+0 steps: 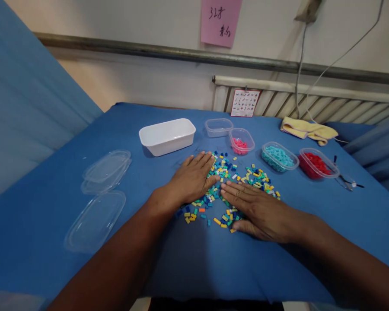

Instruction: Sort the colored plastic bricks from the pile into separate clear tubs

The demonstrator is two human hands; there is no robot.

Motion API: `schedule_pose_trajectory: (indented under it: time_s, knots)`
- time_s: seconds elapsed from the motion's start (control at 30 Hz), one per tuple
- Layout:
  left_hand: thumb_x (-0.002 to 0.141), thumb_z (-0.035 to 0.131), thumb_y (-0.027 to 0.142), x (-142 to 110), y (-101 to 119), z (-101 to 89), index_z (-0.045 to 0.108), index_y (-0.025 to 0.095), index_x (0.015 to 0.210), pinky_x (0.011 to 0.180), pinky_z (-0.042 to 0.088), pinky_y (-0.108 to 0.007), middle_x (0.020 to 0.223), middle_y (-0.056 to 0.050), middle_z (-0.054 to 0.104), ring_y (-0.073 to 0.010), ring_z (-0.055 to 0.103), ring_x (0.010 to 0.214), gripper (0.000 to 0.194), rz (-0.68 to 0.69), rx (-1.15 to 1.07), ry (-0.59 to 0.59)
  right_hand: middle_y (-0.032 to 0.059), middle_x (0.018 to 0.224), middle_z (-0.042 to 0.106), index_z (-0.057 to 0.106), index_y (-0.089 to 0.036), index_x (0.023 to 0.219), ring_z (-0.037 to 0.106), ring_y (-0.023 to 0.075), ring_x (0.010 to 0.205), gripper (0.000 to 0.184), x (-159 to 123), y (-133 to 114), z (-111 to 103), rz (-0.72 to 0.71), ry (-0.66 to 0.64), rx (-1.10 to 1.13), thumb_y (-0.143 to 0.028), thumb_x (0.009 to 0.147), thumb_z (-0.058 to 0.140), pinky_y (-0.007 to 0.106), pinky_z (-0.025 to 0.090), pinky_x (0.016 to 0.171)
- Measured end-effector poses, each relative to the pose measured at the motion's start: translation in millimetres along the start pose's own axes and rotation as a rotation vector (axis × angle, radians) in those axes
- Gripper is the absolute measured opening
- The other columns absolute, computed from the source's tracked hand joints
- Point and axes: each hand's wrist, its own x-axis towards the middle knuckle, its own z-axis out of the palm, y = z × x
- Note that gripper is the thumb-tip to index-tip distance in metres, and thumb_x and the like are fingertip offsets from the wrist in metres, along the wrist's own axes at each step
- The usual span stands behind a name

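Small building bricks [210, 198] in yellow, green, blue, white and orange lie spread over the blue cloth in the middle of the table. On the left part of the spread, my left hand [192, 177] rests flat, fingers stretched forward. My right hand [257, 209] lies flat across the right part, its fingers pointing left. Both hands are open, and their palms cover some of the bricks. The fingertips of the right hand come close to the left thumb without a visible grip on anything.
Behind the bricks stand a white tub [168, 149], a clear container [218, 128], and containers of pink [240, 147], turquoise [277, 157] and red pieces [316, 164]. Clear lids [95, 222] lie left. Glasses [348, 182] and a yellow cloth [307, 128] are at right.
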Motion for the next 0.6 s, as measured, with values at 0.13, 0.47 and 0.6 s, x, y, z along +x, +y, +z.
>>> schedule_pose_trajectory:
  time_s: [0.13, 0.47, 0.6]
  knots:
    - [0.114, 0.028, 0.061, -1, 6, 1.7, 0.029, 0.015, 0.177, 0.140, 0.014, -0.055, 0.185, -0.014, 0.019, -0.0321, 0.014, 0.174, 0.078, 0.025, 0.011, 0.046, 0.0189, 0.181, 0.030, 0.024, -0.016, 0.179, 0.025, 0.0331, 0.170, 0.095, -10, -8, 4, 0.035, 0.013, -0.004, -0.068, 0.107, 0.059, 0.058, 0.023, 0.140]
    - [0.115, 0.026, 0.056, -4, 8, 4.5, 0.032, 0.011, 0.176, 0.140, 0.019, -0.055, 0.184, -0.015, 0.020, -0.0335, 0.019, 0.173, 0.076, 0.084, 0.100, 0.030, 0.0228, 0.182, 0.022, 0.029, -0.007, 0.176, 0.013, 0.0325, 0.173, 0.103, -7, -9, 18, 0.004, 0.042, -0.007, -0.079, 0.106, 0.048, 0.054, 0.014, 0.142]
    - [0.116, 0.023, 0.053, -5, 7, 7.2, 0.032, 0.011, 0.175, 0.140, 0.022, -0.056, 0.184, -0.015, 0.021, -0.0331, 0.021, 0.172, 0.074, 0.099, 0.133, 0.046, 0.0223, 0.183, 0.023, 0.026, -0.008, 0.177, 0.014, 0.0320, 0.173, 0.103, -4, -7, 23, 0.013, 0.076, -0.018, -0.079, 0.106, 0.047, 0.054, 0.013, 0.142]
